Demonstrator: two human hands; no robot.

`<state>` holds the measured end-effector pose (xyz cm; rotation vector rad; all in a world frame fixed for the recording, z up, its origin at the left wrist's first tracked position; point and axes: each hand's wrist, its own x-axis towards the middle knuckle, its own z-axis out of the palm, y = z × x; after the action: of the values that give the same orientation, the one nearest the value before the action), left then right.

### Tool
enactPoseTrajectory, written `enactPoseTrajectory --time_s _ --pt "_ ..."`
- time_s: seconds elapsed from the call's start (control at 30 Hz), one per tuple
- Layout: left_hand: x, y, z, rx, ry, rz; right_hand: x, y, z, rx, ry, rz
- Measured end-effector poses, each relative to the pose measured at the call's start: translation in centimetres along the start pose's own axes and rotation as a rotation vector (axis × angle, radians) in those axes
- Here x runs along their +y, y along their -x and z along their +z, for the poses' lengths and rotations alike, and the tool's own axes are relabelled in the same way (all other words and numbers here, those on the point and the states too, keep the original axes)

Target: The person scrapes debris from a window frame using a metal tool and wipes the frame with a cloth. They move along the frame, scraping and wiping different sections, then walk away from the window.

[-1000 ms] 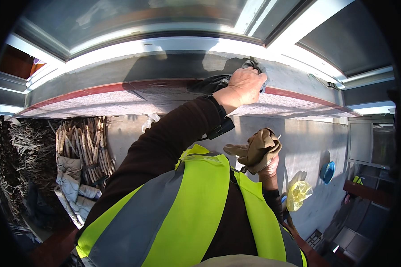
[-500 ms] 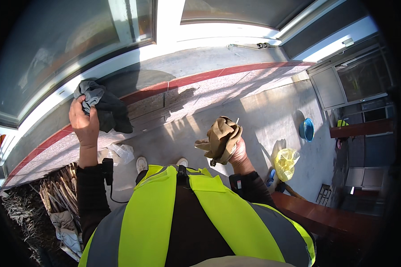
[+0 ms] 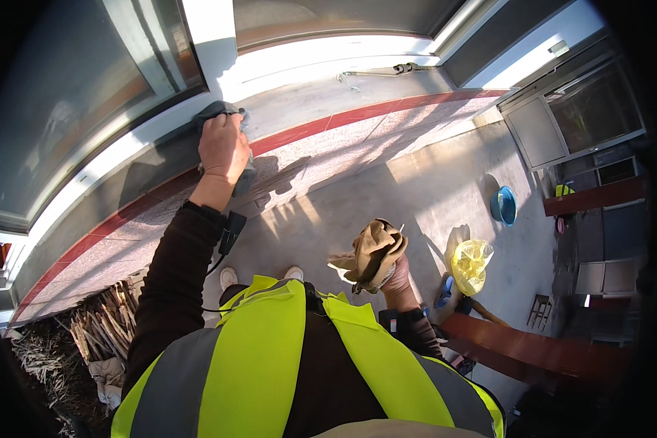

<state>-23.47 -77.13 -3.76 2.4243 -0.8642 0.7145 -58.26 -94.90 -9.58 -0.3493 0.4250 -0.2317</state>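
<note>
My left hand (image 3: 224,150) presses a dark grey cloth (image 3: 219,109) against the white window frame (image 3: 153,123), close to the corner below the glass. Part of the cloth hangs under the wrist; the fingers are bent over its top. Lower and to the right, in front of my vest, my right hand (image 3: 396,281) is closed around a crumpled brown cloth (image 3: 376,255). That cloth is held in the air, with folds sticking out on its left side.
A blue basin (image 3: 503,206) and a yellow plastic bag (image 3: 470,268) stand on the concrete floor at right. Bundled sticks (image 3: 106,321) lie at lower left. A red-edged ledge (image 3: 343,117) runs under the windows. A red beam (image 3: 522,347) crosses at lower right.
My left hand has moved right along the window frame with the grey cloth, and the arm reaches further forward. My right hand with the brown cloth has shifted slightly down and right.
</note>
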Motion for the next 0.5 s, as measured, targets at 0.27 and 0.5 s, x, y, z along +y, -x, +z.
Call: enactPoseTrajectory --time_s 0.27,0.5 --pt "7.0 -5.3 3.1 -0.518 0.590 0.084 -0.7 2.0 -0.6 0.024 0.194 -0.065" --pt "6.0 -3.7 -2.1 -0.082 0.391 0.250 -2.4 0.8 0.1 -0.039 0.040 -0.024"
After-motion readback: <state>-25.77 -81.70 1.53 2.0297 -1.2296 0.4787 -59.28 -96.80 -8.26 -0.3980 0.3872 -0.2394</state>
